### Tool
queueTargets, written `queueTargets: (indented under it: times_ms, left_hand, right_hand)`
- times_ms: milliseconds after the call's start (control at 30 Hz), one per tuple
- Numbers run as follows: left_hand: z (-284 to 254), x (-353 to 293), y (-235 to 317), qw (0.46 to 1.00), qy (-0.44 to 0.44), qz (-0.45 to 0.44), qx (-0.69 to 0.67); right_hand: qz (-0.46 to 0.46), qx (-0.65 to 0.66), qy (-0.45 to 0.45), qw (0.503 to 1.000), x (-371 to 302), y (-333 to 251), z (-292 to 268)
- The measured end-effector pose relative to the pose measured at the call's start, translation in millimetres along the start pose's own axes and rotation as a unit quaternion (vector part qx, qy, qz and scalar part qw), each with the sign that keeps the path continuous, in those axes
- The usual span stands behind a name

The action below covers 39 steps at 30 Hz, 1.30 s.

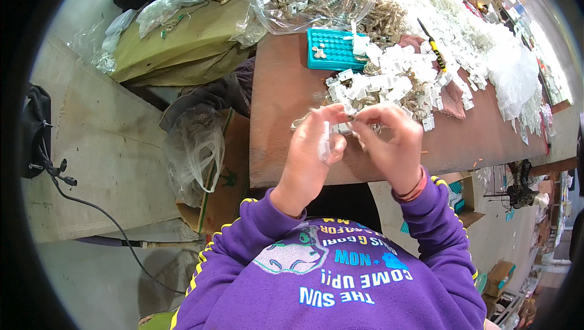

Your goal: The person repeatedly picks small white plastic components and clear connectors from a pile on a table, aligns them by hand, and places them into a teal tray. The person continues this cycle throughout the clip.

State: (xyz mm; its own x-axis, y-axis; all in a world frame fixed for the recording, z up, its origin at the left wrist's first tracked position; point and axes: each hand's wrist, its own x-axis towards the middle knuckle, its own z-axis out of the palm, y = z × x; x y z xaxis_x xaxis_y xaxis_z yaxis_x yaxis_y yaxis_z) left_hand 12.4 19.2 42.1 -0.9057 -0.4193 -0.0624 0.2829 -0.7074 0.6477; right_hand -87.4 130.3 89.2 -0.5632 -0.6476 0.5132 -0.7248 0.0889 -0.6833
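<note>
On the table [277,99] beyond my grip, white pieces [392,77] seemingly waited; my left hand [309,153] held one [324,142], unfinished perhaps, my right hand [395,146] pinched something tiny [351,114].

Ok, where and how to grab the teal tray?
Teal tray: probably by its left rim, coming from the left; that edge looks free, while white pieces crowd the right. Keep it level, since small round pieces rest on it.

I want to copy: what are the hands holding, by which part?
The left hand holds a small white piece, seemingly by its lower end. Anything pinched with the right hand is too blurred to tell.
</note>
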Motion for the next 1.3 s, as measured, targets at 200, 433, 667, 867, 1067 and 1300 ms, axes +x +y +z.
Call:
queueTargets:
  times_ms: [200,433,667,867,1067,1300]
  left_hand:
    - [3.9,3.4,17.4,0.998,0.038,-0.047,0.017]
    - [2.9,-2.6,12.9,0.996,-0.049,-0.008,0.078]
    - [-15.7,-5.2,8.4,0.993,0.014,0.041,0.109]
    - [-37.2,13.8,7.5,0.992,-0.004,0.103,0.075]
    - [-21.5,8.6,11.5,0.996,0.008,0.076,0.038]
    - [-13.7,3.8,11.3,0.982,0.011,0.135,0.135]
  right_hand:
    - [0.262,0.405,-0.199,0.853,16.8,-4.3,-19.8]
    - [0.303,0.497,-0.164,0.796,20.6,-1.8,-16.6]
    - [0.317,0.520,-0.163,0.776,19.7,12.3,-23.8]
    - [0.331,0.515,-0.123,0.781,22.7,26.4,-3.6]
    - [0.350,0.484,-0.169,0.784,17.8,15.6,-4.8]
    - [0.359,0.485,-0.177,0.778,8.6,9.8,3.1]
